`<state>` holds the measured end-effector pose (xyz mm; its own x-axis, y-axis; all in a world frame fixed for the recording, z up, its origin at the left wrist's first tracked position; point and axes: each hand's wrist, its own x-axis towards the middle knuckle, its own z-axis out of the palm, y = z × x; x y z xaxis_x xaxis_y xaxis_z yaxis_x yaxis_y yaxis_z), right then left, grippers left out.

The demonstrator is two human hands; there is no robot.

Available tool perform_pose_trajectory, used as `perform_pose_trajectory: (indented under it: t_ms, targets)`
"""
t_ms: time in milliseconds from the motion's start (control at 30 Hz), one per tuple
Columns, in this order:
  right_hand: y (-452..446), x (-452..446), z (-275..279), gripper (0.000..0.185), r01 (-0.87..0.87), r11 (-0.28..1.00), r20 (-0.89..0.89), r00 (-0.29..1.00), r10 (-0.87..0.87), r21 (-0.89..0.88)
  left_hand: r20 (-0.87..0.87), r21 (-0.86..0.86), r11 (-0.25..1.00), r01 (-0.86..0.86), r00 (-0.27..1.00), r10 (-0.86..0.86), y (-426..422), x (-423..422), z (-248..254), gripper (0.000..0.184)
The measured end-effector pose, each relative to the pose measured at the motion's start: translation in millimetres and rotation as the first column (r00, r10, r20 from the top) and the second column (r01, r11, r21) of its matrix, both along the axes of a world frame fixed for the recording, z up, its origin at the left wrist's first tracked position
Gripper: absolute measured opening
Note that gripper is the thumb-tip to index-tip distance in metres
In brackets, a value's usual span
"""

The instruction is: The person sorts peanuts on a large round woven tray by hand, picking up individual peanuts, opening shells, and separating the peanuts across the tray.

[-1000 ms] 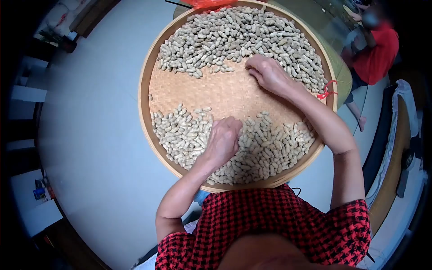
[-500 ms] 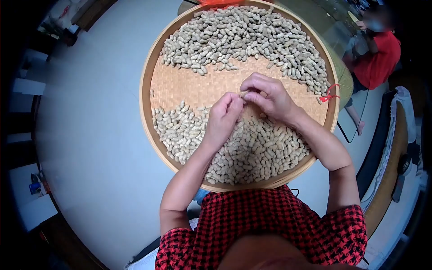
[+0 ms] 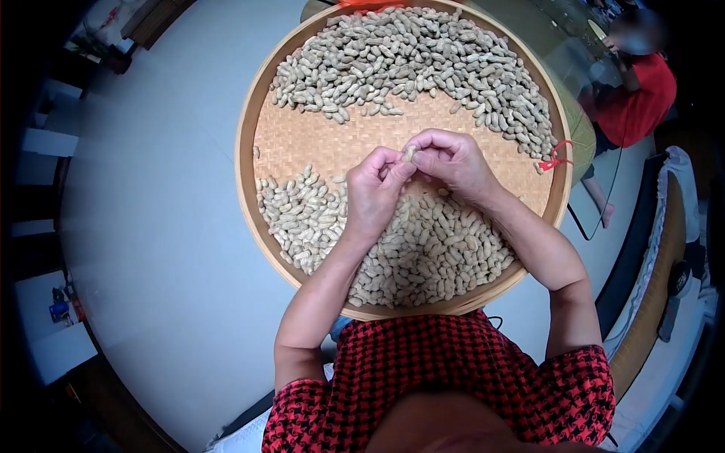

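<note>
Between my two hands, over the middle of a round woven tray (image 3: 244, 162), is a peanut (image 3: 408, 153) in its shell. My left hand (image 3: 375, 189) pinches it from the left with thumb and finger. From the right, my right hand (image 3: 451, 164) grips the same peanut with its thumb and curled fingers. The fingertips of both hands nearly meet. Beyond the hands lies a wide pile of unshelled peanuts (image 3: 408, 57) along the tray's far side. A second, paler pile (image 3: 430, 260) fills the near side, partly under my forearms and in their shadow.
A red tie (image 3: 555, 158) hangs on the tray's right rim, and red plastic (image 3: 370, 6) shows at the far rim. Another person in a red top (image 3: 646, 98) sits at the upper right. A long cushioned seat (image 3: 657, 249) stands at the right.
My right hand has come back from the far pile and my left hand has risen from the near pile. They have met at the tray's middle around a peanut.
</note>
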<state>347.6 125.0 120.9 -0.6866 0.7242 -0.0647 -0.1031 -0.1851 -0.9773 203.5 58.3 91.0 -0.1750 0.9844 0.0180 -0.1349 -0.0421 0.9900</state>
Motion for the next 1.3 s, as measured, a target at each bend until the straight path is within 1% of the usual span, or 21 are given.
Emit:
perform_pose_trajectory:
  t_ms: [33, 100, 133, 200, 233, 300, 433, 467, 500, 533, 567, 600, 633, 700, 933, 1000, 1033, 1100, 1200, 1233, 1300]
  targets:
    - [0, 0, 1, 0.016, 0.001, 1.000, 0.000, 1.000, -0.001, 0.000, 0.000, 0.000, 1.000, 0.001, 1.000, -0.001, 0, 0, -2, 0.010]
    - [-1, 1, 2, 0.015, 0.063, 0.997, 0.108, 0.992, -0.068, 0.050, -0.332, 0.127, 0.990, -0.055, 0.939, 0.094, 0, 0, -7, 0.011]
    - [-1, 1, 2, 0.015, 0.064, 0.997, 0.108, 0.992, -0.069, 0.048, -0.332, 0.126, 0.991, -0.053, 0.939, 0.093, 0, 1, -5, 0.011]
    - [-2, 0, 0, 0.015, 0.105, 0.993, 0.091, 0.990, -0.109, 0.054, -0.545, 0.385, 0.923, -0.017, 0.802, 0.243, 1, 2, 0, 0.009]
    - [-3, 0, -1, 0.015, 0.105, 0.993, 0.091, 0.990, -0.110, 0.054, -0.545, 0.385, 0.923, -0.017, 0.803, 0.243, 2, 2, -1, 0.009]
    - [-4, 0, -5, 0.013, 0.145, 0.986, 0.112, 0.982, -0.154, 0.087, -0.620, 0.460, 0.888, 0.026, 0.725, 0.300, 3, 2, -6, 0.007]
    - [-4, -1, -12, 0.013, 0.159, 0.987, 0.101, 0.982, -0.162, 0.037, -0.630, 0.392, 0.920, 0.008, 0.730, 0.263, 1, 6, -6, 0.012]
    - [-4, -1, -13, 0.013, 0.155, 0.988, 0.086, 0.984, -0.157, 0.022, -0.409, 0.211, 0.975, -0.066, 0.900, 0.149, 1, 9, -7, 0.016]
    - [-4, -2, -14, 0.012, 0.151, 0.989, 0.070, 0.986, -0.151, 0.008, -0.130, 0.011, 0.997, -0.077, 0.988, 0.078, 1, 11, -7, 0.021]
    - [-5, -2, -13, 0.012, 0.150, 0.989, 0.071, 0.986, -0.150, 0.009, -0.129, 0.011, 0.997, -0.078, 0.988, 0.079, 1, 11, -7, 0.021]
    - [-7, -3, -12, 0.013, 0.165, 0.986, 0.059, 0.984, -0.166, 0.018, 0.067, -0.021, 0.999, -0.045, 0.997, 0.046, 3, 10, -8, 0.023]
    - [-8, -4, -12, 0.013, 0.180, 0.983, 0.048, 0.982, -0.181, 0.027, 0.261, -0.045, 0.999, -0.005, 0.965, 0.017, 4, 9, -9, 0.025]
    - [-7, -4, -13, 0.013, 0.179, 0.983, 0.050, 0.982, -0.181, 0.029, 0.263, -0.044, 0.999, -0.006, 0.965, 0.017, 5, 9, -8, 0.025]
    - [-7, -6, -17, 0.014, 0.197, 0.980, 0.012, 0.980, -0.197, 0.039, 0.409, -0.040, 0.998, 0.043, 0.912, -0.023, 5, 9, -5, 0.025]
    - [-5, -4, -20, 0.017, 0.134, 0.990, -0.038, 0.990, -0.135, -0.040, 0.423, -0.008, 0.996, 0.083, 0.903, -0.072, 4, 0, 1, 0.025]
    - [-4, -5, -21, 0.020, 0.083, 0.989, -0.108, 0.989, -0.097, -0.126, 0.389, -0.004, 0.995, 0.097, 0.917, -0.088, 4, -2, 0, 0.025]
    - [-4, -4, -21, 0.020, 0.083, 0.989, -0.108, 0.989, -0.097, -0.126, 0.389, -0.004, 0.995, 0.096, 0.917, -0.087, 3, -2, 0, 0.025]
    - [-3, -4, -23, 0.022, 0.041, 0.976, -0.133, 0.989, -0.070, -0.213, 0.392, -0.021, 0.996, 0.089, 0.917, -0.073, 3, -2, 0, 0.025]
    - [-6, -6, -20, 0.026, 0.067, 0.965, -0.112, 0.989, -0.098, -0.253, 0.449, -0.031, 0.995, 0.097, 0.891, -0.073, 4, -2, -2, 0.025]
    - [-7, -8, -17, 0.026, 0.067, 0.965, -0.113, 0.989, -0.098, -0.253, 0.449, -0.030, 0.995, 0.097, 0.891, -0.073, 4, -3, -2, 0.025]
    - [-12, -11, -10, 0.029, 0.234, 0.972, -0.033, 0.971, -0.235, -0.038, 0.452, -0.051, 0.994, 0.095, 0.890, -0.062, 4, -5, -5, 0.023]
